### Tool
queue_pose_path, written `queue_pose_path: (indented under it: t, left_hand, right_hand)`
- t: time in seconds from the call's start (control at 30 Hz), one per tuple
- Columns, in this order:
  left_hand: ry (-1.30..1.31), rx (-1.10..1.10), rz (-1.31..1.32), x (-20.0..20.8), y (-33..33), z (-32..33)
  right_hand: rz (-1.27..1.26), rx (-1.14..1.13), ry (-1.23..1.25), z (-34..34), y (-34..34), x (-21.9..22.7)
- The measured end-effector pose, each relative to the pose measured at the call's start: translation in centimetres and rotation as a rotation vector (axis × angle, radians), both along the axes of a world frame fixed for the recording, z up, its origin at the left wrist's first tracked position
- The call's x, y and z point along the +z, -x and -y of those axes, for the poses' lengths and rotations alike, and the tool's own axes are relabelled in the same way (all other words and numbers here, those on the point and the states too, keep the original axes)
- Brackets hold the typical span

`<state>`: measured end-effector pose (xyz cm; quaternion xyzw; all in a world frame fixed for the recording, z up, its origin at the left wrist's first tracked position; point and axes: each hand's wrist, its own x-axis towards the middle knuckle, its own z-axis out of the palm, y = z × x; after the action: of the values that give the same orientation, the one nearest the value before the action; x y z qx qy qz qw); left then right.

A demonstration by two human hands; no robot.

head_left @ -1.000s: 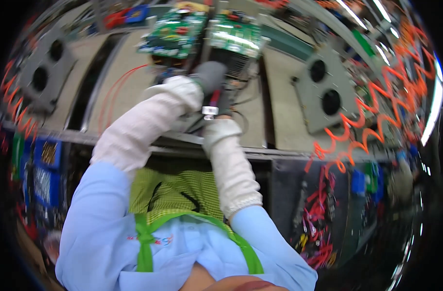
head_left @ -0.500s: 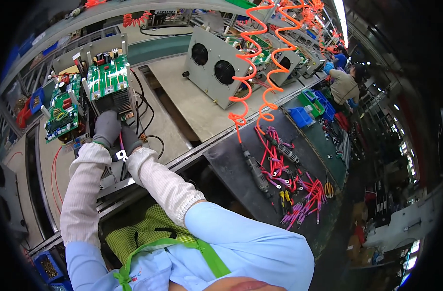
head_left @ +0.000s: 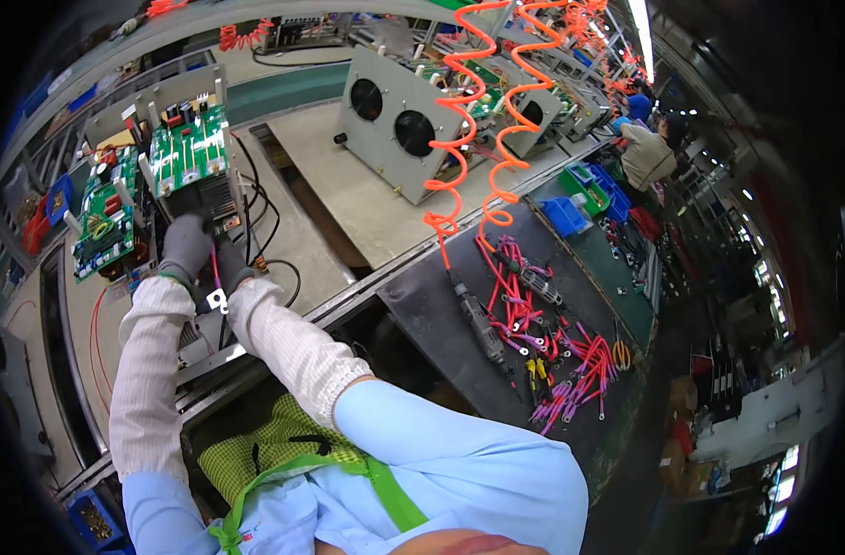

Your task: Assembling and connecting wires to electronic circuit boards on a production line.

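Note:
Both my hands wear grey gloves and reach into the lower front of an open electronics unit with a green circuit board (head_left: 189,153) on top. My left hand (head_left: 187,246) is curled, its fingertips turned down and hidden inside the unit. Close beside it, my right hand (head_left: 232,266) is bent inward, with most of its fingers out of sight. Between the two hands runs a short purple-red cable (head_left: 216,270); a shiny metal piece (head_left: 217,300) shows just below it. Dark heatsink fins (head_left: 221,196) sit right above my hands. What either hand grips is hidden.
Black cables (head_left: 273,217) loop right of the unit. A grey metal housing with two fans (head_left: 390,125) stands farther right. Orange coiled hoses (head_left: 455,139) hang over a dark mat with power screwdrivers (head_left: 479,321) and purple-red lug cables (head_left: 584,370). A co-worker (head_left: 646,153) stands far right.
The whole view has shifted slightly, so things appear a little farther left. My hands stay at the same spot in the unit, with the cable still between them.

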<state>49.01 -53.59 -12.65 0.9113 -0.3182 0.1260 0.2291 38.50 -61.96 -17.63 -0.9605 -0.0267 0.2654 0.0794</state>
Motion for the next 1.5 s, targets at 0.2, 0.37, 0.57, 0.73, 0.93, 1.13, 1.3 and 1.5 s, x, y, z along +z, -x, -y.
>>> queue_pose_path:
  t: [0.2,0.37,0.57,0.73,0.93,1.13,1.3,1.5]
  left_hand:
    - [-0.023,-0.027,0.098,-0.3,-0.3,-0.6]
    - [-0.041,-0.046,0.133,-0.2,-0.2,-1.0]
    - [-0.068,-0.021,0.110,-0.3,0.3,-0.4]
    - [-0.106,-0.032,0.135,0.1,1.1,-0.4]
    - [-0.161,-0.042,0.034,1.0,1.5,-0.3]
    - [-0.155,-0.067,0.067,1.0,1.4,-0.4]
    - [-0.149,-0.033,0.051,0.6,1.1,-0.5]
    - [-0.152,-0.045,0.051,1.0,1.3,-0.5]
  right_hand:
    - [0.052,-0.059,-0.039,0.4,-0.5,-0.7]
    - [0.385,-0.268,-0.336,0.7,-3.3,-2.1]
    - [0.658,-0.432,-0.755,1.2,-5.6,-4.6]
    - [0.739,-0.437,-0.785,0.9,-6.5,-5.6]
    - [0.771,-0.376,-0.866,0.2,-7.0,-5.6]
    - [0.820,-0.266,-0.786,0.7,-6.9,-4.5]
    - [0.593,-0.354,-1.480,0.8,-6.6,-5.2]
    - [0.513,-0.341,-1.676,0.7,-7.2,-6.1]
